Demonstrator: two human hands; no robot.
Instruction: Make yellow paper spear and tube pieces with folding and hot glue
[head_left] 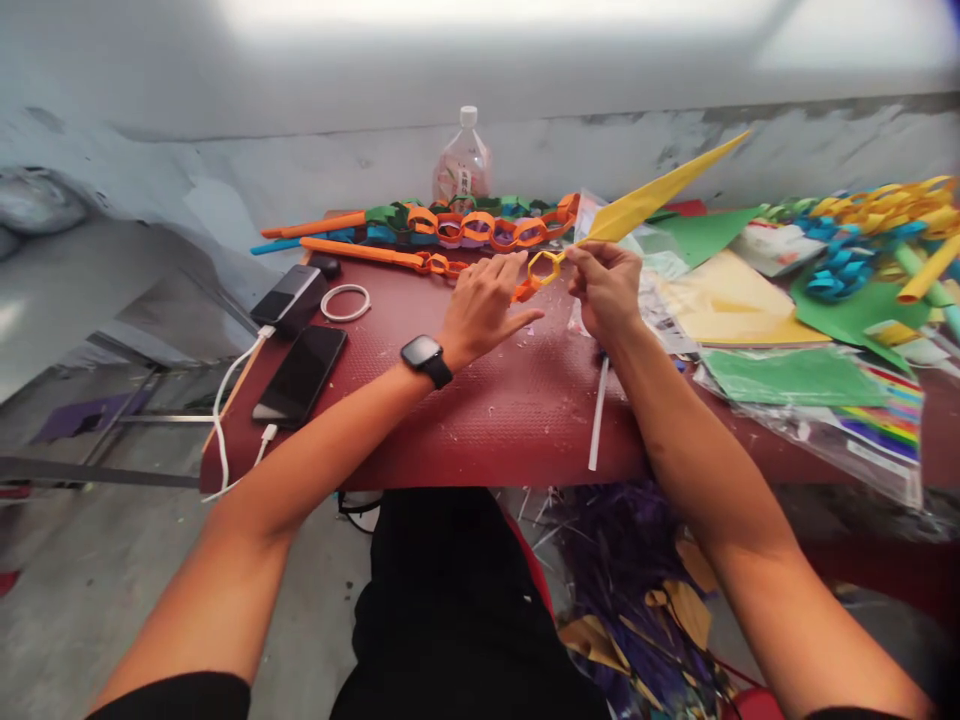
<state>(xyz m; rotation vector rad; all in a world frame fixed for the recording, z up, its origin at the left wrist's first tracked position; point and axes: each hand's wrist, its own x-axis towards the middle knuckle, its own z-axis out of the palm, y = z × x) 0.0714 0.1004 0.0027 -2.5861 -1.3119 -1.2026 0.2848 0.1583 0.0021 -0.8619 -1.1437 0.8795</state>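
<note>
My right hand (606, 290) pinches a long, pointed piece of folded yellow paper (664, 190) that rises up to the right. Beside its fingertips is a yellow paper ring (544, 267), linked to the end of an orange paper chain (442, 265). Over that chain lies my left hand (486, 305), fingers stretched out and thumb apart, just left of the yellow ring. Its palm side is hidden. Behind both hands runs another paper chain with orange, green and blue links (480, 230).
A clear plastic bottle (463, 165) stands against the wall. On the left of the red table (480, 420) are a phone (301, 375), a charger (289, 297) and a cable. Coloured paper sheets (750, 300) and curled paper chains (840, 265) cover the right side. A white stick (598, 415) lies near the front.
</note>
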